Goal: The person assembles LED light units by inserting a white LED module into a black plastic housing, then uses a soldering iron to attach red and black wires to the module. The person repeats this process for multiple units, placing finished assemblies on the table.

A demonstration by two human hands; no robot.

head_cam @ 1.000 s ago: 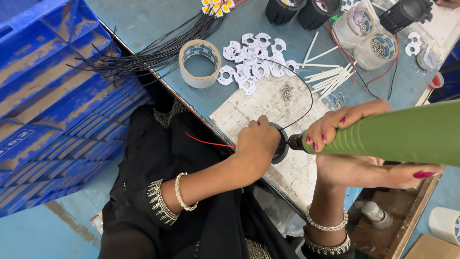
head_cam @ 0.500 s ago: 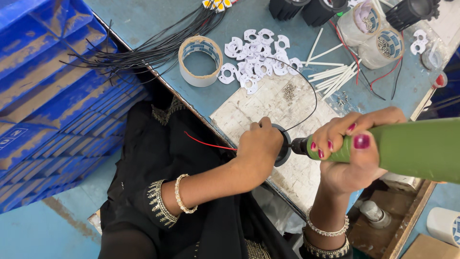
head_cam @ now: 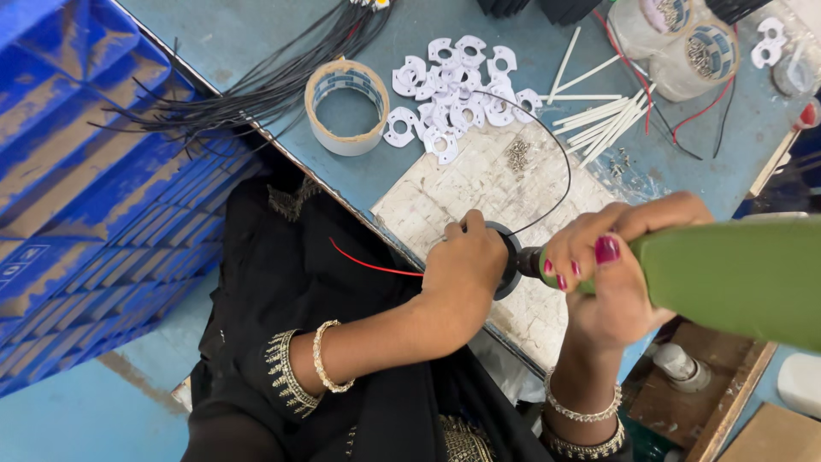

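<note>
hands and driver meet at the table's near edge

the left hand is curled shut around a black round part, fingers pressed together over it, holding it on the pale worn board right at the near edge of the blue table. a red wire and a thin black wire run out from the part. the right hand wraps tight around the green power screwdriver, fingers closed on its body, its dark tip touching the part.

open room lies on the board between the hands and the pile of white flat pieces; a small heap of screws sits in that stretch. the tape roll stands well apart to the left, near the table edge, beside a bundle of black cables that overhangs the edge. white sticks lie to the right of the pile. blue crates crowd the left side below the table.

against half a second ago, both hands keep the same hold and the driver's tip stays on the part; the view has shifted, so the table's far things sit higher and the driver looks larger.
</note>
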